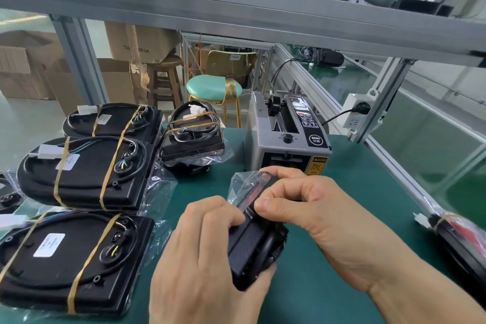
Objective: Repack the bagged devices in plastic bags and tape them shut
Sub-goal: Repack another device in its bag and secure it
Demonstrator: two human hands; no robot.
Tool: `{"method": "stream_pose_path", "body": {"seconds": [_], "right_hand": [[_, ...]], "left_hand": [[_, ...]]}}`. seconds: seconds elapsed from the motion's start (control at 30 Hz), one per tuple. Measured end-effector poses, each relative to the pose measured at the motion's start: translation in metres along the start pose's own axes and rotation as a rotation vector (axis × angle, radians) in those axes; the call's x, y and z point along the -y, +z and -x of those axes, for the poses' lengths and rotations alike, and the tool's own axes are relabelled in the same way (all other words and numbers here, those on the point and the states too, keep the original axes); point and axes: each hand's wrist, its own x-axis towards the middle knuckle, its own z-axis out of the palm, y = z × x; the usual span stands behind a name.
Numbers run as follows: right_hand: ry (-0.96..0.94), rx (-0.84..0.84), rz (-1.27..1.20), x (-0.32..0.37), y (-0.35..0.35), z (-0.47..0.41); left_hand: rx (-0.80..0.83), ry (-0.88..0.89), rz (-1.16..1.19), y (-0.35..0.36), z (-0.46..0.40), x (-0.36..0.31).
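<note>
Devices [79, 173] left, tape dispenser [286, 137] behind hands [263, 223]

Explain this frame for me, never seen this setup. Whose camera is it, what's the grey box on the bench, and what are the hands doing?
There is no robot here. A person wears one wide-angle camera on the head, so you look down at their own two hands over a green bench mat.

The left hand grips a small black device from below and the side. The right hand pinches the clear plastic bag round the device's far end, apparently working on its open mouth.

The grey box just behind the hands is a tape dispenser, plugged into a socket on the frame.

On the left lie larger black devices bound with yellowish bands, their cables coiled on top, resting on clear bags. Another bagged device sits at the right edge.
</note>
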Motion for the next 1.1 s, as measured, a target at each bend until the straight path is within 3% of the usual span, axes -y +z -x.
{"method": "stream_pose_path", "body": {"seconds": [0.23,0.53,0.93,1.1], "right_hand": [[-0.015,-0.021,0.091,0.002,0.003,0.002],[-0.108,-0.060,0.244,-0.006,0.007,-0.002],[-0.039,0.002,-0.097,-0.008,0.004,0.003],[-0.015,0.050,-0.031,0.001,0.004,0.000]], "left_hand": [[0.113,-0.068,-0.094,-0.003,0.004,-0.002],[0.060,-0.054,-0.164,-0.004,0.004,-0.003],[-0.063,-0.069,-0.069,0.001,0.007,0.000],[-0.054,-0.074,-0.073,0.001,0.007,0.002]]}}
